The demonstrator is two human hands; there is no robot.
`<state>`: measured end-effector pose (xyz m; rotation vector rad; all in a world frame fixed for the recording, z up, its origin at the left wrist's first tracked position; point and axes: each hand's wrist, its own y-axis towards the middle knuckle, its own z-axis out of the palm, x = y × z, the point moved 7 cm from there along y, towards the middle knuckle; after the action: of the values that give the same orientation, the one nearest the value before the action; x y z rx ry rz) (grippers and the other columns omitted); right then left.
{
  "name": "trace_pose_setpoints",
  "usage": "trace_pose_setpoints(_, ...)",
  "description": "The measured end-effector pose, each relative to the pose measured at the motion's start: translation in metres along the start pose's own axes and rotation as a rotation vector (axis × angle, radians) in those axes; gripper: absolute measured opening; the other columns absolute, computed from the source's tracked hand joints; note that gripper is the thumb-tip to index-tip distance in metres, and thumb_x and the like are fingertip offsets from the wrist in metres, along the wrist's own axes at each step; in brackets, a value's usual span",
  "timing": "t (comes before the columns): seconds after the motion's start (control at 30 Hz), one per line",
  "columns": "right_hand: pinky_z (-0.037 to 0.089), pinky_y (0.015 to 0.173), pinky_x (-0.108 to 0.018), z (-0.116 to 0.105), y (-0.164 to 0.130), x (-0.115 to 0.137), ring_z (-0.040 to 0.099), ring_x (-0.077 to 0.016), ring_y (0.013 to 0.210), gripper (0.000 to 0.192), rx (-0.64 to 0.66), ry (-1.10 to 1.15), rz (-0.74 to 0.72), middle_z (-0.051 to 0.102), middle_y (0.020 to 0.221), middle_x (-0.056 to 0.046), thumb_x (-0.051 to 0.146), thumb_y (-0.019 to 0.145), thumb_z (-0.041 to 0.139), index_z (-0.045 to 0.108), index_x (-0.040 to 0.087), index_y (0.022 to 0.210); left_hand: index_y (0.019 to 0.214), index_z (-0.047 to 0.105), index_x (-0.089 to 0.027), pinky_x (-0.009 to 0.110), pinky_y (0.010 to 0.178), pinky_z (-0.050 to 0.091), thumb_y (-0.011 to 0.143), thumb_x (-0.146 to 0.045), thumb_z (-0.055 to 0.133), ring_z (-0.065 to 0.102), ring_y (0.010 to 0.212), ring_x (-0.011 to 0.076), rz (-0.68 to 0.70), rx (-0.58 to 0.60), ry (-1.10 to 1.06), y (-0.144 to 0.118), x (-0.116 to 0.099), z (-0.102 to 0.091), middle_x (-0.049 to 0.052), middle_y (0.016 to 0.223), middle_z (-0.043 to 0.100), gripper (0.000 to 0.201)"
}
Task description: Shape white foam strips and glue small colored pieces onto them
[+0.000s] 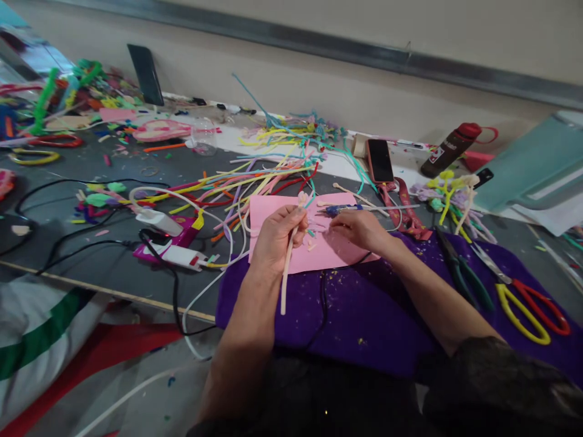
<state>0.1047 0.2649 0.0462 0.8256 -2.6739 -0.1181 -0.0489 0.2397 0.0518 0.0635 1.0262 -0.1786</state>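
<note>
My left hand (283, 233) is closed round a cream pipe cleaner (286, 282), whose straight end hangs below the fist. A small pale flower-like head (302, 198) shows above the thumb. To the right, my right hand (357, 230) is low over a pink sheet (314, 262), its fingers curled together; what they pinch, if anything, is hidden. Just beyond those fingers lies a blue glue gun (341, 209), its tip pointing left and a clear stick reaching out to the right. Small pale and teal scraps are scattered on the sheet between my hands.
A purple cloth (273, 309) carries green-handled pliers (464, 267) and scissors (519, 294) at right. Pipe cleaners (255, 176) are heaped behind the sheet. A magenta power strip (182, 240) with cables is at left. Farther back are a phone (379, 160) and a bottle (450, 149).
</note>
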Motion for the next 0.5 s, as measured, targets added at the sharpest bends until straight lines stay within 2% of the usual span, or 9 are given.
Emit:
trace_pose_setpoints(0.1, 0.036, 0.062, -0.024, 0.016, 0.0, 0.007, 0.059, -0.0161, 0.08, 0.025, 0.048, -0.151, 0.003, 0.065, 0.096, -0.006, 0.03, 0.087, 0.045, 0.067, 0.021, 0.095, 0.063, 0.054, -0.013, 0.015, 0.034, 0.025, 0.071, -0.026, 0.063, 0.038, 0.036, 0.0005, 0.008, 0.016, 0.02, 0.0, 0.001, 0.002, -0.003, 0.057, 0.051, 0.017)
trace_pose_setpoints(0.27, 0.034, 0.058, -0.025, 0.03, 0.0, 0.008, 0.059, -0.0172, 0.078, 0.03, 0.109, -0.277, 0.027, 0.063, 0.095, -0.008, 0.033, 0.089, 0.039, 0.065, 0.02, 0.096, 0.064, 0.054, -0.013, 0.016, 0.034, 0.025, 0.072, -0.027, 0.063, 0.038, 0.036, 0.0005, 0.008, 0.013, 0.042, -0.001, 0.003, 0.003, -0.003, 0.058, 0.052, 0.018)
trace_pose_setpoints(0.4, 0.032, 0.054, -0.025, 0.028, 0.001, 0.003, 0.059, -0.0179, 0.074, 0.028, 0.096, -0.31, 0.059, 0.062, 0.096, -0.009, 0.031, 0.088, 0.04, 0.062, 0.017, 0.096, 0.064, 0.053, -0.014, 0.016, 0.034, 0.025, 0.072, -0.027, 0.062, 0.038, 0.037, 0.0007, 0.015, 0.004, 0.051, -0.001, 0.001, 0.002, -0.004, 0.058, 0.052, 0.018)
trace_pose_setpoints(0.5, 0.032, 0.054, -0.024, 0.019, 0.001, 0.002, 0.058, -0.0168, 0.072, 0.023, 0.034, -0.206, 0.079, 0.063, 0.094, -0.009, 0.029, 0.086, 0.044, 0.06, 0.016, 0.095, 0.064, 0.053, -0.014, 0.015, 0.034, 0.024, 0.073, -0.027, 0.061, 0.037, 0.036, 0.0003, 0.023, -0.012, 0.045, -0.001, -0.001, 0.001, -0.004, 0.058, 0.051, 0.018)
